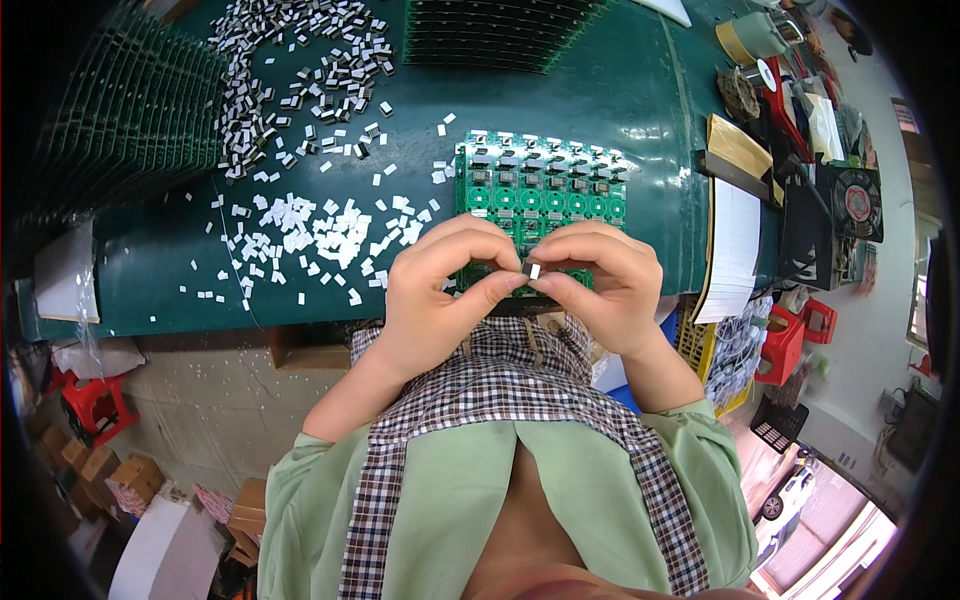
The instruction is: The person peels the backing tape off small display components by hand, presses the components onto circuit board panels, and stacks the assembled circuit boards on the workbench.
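Note:
Between the fingertips of both hands is a small dark component with a white face (534, 270). My left hand (445, 275) pinches it from one side, thumb against forefinger. From the other side my right hand (598, 275) pinches it in the same way. Both hands hover over the near edge of a green circuit board panel (541, 185) lying on the table, hiding part of it. Rows of small dark and silver parts stand on the panel. To its left lies a loose spread of small white pieces (325, 232).
A heap of small black-and-white components (300, 75) covers the far left of the green table (560, 95). Stacked circuit boards rise at the left (140, 110) and at the back (500, 35). Paper sheets (735, 245), a small fan (857, 203) and a green bottle (752, 38) are on the right.

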`<state>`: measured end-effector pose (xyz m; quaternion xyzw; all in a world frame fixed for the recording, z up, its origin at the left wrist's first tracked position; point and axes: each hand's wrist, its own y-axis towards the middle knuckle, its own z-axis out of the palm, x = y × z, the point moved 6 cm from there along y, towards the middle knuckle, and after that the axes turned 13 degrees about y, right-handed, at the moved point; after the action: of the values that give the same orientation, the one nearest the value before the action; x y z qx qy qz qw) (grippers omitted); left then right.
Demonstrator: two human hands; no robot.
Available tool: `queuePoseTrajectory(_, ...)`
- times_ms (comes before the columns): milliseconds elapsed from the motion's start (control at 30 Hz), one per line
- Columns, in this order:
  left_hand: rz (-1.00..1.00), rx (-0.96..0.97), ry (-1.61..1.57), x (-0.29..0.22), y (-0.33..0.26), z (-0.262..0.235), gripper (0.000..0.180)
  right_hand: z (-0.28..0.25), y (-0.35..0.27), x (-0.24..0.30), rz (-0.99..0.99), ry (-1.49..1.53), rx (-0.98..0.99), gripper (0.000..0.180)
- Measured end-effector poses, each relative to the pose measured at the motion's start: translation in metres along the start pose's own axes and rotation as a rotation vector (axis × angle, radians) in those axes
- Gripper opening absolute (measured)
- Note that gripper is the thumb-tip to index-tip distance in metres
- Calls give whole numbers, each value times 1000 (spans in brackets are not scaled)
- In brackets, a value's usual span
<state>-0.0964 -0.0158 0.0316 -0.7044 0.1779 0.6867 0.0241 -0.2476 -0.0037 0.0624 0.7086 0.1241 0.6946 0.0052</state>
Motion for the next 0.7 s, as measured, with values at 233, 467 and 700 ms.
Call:
queuePoseTrajectory(233,233,51,290,-16,2,3,17,3,1,9,-182,-182,156,22)
queuePoseTrajectory(467,232,51,308,-16,3,2,16,6,2,8,-196,-200,144,22)
queuePoseTrajectory(700,60,-76,205,-11,-2,-1,23,9,0,13,-237,-219,109,21)
